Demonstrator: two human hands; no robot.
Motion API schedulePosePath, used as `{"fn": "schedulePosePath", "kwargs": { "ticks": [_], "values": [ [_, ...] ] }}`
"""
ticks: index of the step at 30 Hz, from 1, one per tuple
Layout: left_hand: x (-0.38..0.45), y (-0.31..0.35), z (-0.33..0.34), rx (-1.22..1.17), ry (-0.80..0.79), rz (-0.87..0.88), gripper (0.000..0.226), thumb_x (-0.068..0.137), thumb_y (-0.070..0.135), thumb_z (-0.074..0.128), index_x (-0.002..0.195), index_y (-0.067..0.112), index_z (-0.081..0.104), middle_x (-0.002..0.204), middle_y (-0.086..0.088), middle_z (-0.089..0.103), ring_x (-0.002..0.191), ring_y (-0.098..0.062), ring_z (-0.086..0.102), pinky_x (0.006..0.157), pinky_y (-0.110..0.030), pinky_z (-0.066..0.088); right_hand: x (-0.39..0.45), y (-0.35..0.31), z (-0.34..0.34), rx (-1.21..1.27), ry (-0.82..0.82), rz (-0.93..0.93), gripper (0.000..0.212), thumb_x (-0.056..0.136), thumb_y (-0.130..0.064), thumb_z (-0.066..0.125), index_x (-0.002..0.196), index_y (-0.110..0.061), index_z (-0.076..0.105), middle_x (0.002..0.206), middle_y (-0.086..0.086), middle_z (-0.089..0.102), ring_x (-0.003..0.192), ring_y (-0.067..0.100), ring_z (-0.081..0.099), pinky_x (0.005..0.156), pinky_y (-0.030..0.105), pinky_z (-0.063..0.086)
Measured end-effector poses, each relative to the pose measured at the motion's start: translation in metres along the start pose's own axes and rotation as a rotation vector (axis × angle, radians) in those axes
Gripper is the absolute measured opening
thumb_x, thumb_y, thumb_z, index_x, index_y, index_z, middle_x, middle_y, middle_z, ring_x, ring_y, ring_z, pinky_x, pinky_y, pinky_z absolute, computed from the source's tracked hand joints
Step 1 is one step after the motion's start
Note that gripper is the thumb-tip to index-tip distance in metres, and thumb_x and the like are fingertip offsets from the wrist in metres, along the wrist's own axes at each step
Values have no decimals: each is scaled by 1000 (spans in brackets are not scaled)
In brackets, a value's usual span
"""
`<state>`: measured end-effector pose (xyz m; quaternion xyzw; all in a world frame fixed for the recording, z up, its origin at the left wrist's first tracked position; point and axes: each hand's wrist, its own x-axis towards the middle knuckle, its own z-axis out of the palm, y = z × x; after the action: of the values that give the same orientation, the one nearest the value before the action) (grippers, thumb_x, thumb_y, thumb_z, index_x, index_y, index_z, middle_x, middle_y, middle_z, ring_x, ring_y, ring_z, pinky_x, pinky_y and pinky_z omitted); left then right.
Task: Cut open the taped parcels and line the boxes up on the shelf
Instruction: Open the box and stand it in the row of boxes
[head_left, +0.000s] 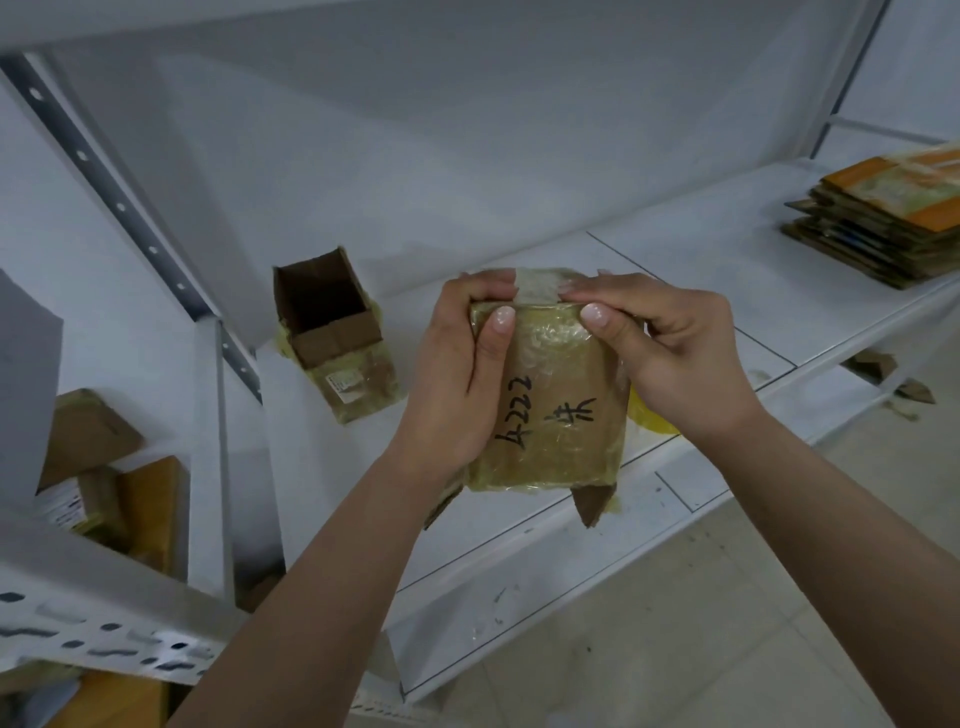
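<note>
Two hands on one item: your left hand (457, 374) and right hand (670, 353) both grip the taped parcel (550, 410), held above the front of the white shelf (701, 270). Fingers of each hand curl over its far top edge, thumbs pressed flat on the near face, thumb tips close together. Marker writing sits just below your thumbs; loose flaps hang at the parcel's lower end. Left of your left fingers: one opened box (337, 338), upright on the shelf. Far right of your right fingers: stack of flattened cartons (883, 218).
</note>
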<state>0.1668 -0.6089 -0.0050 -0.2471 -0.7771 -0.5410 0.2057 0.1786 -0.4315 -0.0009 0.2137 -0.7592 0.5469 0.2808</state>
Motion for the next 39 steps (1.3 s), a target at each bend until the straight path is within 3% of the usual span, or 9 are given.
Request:
{"fn": "schedulePosePath", "kwargs": {
  "ticks": [5,8,11,20,26,30,34,37,39],
  "values": [
    [-6,-6,1,-1,-18,-19,24,101,24,38,117,10,49,128,-7,55,120,-9,53,101,-23,42,-1,0,-4,-7,-83,58,28,89,-10,66,118,-6,66,111,3,70,106,12,66,90,22,50],
    [-11,-7,7,44,-36,13,28,101,22,38,119,3,49,130,-6,53,121,1,48,101,-14,36,-3,-2,6,-63,-62,-28,25,85,-9,71,109,-2,70,103,6,72,103,22,66,93,30,51],
    [-15,-7,10,45,-37,-19,35,101,29,36,122,5,49,132,-5,52,122,0,48,102,-15,36,-7,-1,12,-139,-9,-105,17,86,-4,69,101,0,74,97,5,73,95,23,68,89,26,53],
    [-25,-10,11,74,-73,-30,42,103,25,35,137,1,40,137,-7,49,117,29,32,96,1,27,-13,-5,17,-145,-49,-47,20,83,-19,71,102,-14,75,101,-7,73,99,23,64,88,41,53],
    [-28,-3,12,34,-70,-54,44,100,30,38,137,6,42,135,-4,51,122,7,45,102,-11,34,-10,-9,16,-155,-10,-59,20,84,-16,71,103,-18,72,92,-17,69,86,17,64,80,29,54],
    [-24,-7,0,-35,-162,-24,48,99,35,43,138,8,40,139,-9,48,124,-23,53,102,-47,46,-6,-9,9,-131,21,-57,21,85,-14,71,105,-17,70,89,-13,69,88,17,66,80,30,54],
    [-17,-12,-5,128,-128,37,46,101,40,33,132,9,45,128,-6,53,115,-16,55,98,-34,46,-6,-8,6,-90,-58,64,38,85,-22,73,121,-24,63,107,1,66,107,20,61,95,27,49],
    [-4,-13,-10,148,18,-34,33,103,34,31,117,12,51,111,-5,59,103,-15,57,89,-28,46,-7,-4,-4,-190,-55,110,63,83,-43,69,139,-30,44,127,-13,48,125,10,46,105,12,35],
    [10,-15,-16,134,101,-101,25,105,31,31,109,16,50,104,-2,59,96,-13,57,82,-22,43,-13,2,-9,-218,-76,163,81,78,-54,67,147,-25,35,134,-11,42,131,8,40,107,14,33]
  ]
}}
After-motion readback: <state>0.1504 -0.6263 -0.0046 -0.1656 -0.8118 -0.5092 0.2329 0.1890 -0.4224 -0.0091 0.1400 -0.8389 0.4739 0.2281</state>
